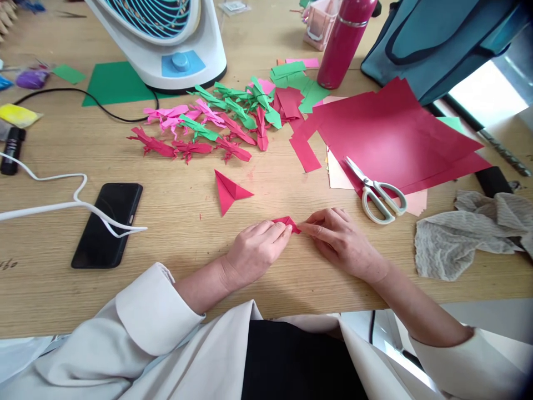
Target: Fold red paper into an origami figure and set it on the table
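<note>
A small red folded paper [286, 221] lies near the table's front edge, partly covered by my fingers. My left hand [259, 247] is closed on its left side, thumb and fingers pressing it. At its right tip, my right hand [343, 241] pinches the paper's corner between thumb and forefinger. Just beyond my left hand rests another red folded paper [230, 192], shaped like an arrowhead. Farther back lie several folded paper figures [200, 129] in red, pink and green.
White-handled scissors [381, 200] lie at the right beside large red sheets [387, 139]. A phone [107, 225] and white cable [83, 204] are at the left. Behind stand a fan [175, 50], a red bottle [345, 44] and a blue bag [428, 44]. A grey cloth [453, 239] lies right.
</note>
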The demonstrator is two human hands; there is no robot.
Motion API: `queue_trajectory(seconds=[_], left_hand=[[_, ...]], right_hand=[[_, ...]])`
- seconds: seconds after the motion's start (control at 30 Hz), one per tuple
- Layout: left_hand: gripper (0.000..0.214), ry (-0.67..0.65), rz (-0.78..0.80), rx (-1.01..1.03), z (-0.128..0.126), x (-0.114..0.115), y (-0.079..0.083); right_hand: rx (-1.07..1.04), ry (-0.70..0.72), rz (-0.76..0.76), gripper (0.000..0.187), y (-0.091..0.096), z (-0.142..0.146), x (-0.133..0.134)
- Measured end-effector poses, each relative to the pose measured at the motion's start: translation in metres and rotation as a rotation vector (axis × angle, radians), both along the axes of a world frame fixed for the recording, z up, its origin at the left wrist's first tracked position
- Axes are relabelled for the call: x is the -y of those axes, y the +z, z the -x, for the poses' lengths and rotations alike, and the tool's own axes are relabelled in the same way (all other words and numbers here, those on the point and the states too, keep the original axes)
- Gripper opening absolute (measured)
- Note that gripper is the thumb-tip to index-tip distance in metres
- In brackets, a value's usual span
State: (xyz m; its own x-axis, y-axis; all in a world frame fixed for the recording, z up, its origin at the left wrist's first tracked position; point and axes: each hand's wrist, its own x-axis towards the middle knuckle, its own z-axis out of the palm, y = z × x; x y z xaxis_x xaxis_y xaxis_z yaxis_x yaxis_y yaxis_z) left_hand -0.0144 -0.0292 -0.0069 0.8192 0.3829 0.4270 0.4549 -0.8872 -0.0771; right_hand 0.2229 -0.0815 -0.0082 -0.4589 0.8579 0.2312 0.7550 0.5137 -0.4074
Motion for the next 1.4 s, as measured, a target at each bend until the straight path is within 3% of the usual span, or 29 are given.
queue_trajectory(seconds=[0.23, 0.43, 0.83, 1.13, 1.4], left_hand=[[0.027, -0.018, 0.0, -0.048, 0.001, -0.001, 0.004], [0.03, -0.004, 0.103, -0.066, 0.002, -0.001, 0.005], [0.043, -0.093, 0.161, -0.174, 0.011, -0.004, 0.01], [0.037, -0.163, 0.186, -0.21, 0.009, -0.009, 0.011], [0.041, -0.146, 0.208, -0.232, 0.005, -0.005, 0.015]], right_hand=[[0.047, 0.049, -0.004, 0.043, 0.002, -0.003, 0.002], [0.095, 0.085, 0.028, 0.041, 0.009, -0.01, 0.004], [0.006, 0.044, 0.085, 0.042, 0.004, -0.013, 0.005], [-0.013, 0.009, 0.13, 0.036, 0.005, -0.015, 0.001], [-0.068, 0.007, 0.151, 0.036, 0.005, -0.015, -0.001]])
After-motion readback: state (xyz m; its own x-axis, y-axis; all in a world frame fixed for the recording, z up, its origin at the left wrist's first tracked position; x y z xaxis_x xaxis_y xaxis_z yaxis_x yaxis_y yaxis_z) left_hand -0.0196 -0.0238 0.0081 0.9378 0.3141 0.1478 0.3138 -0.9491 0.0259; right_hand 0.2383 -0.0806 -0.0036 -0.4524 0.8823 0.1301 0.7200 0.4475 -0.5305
